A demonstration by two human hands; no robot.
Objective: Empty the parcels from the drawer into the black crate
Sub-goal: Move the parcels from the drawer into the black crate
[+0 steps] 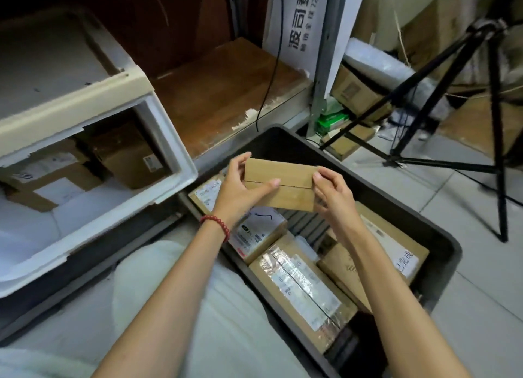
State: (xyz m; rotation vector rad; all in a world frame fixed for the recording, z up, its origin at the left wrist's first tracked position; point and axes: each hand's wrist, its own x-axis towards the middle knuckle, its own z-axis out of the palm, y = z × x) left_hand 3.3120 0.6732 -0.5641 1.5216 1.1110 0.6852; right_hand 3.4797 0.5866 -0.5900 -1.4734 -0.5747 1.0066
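Observation:
A small plain cardboard parcel hangs above the black crate, held at both ends. My left hand grips its left end, thumb across the front seam. My right hand pinches its right end. Inside the crate lie several taped and labelled cardboard parcels. At the left, the white drawer stands pulled out, with more brown parcels and white packets inside it.
A black tripod stands on the tiled floor at the right. Behind the crate is a low wooden shelf with a dangling black cable, a white sign and stacked boxes. My knees sit between drawer and crate.

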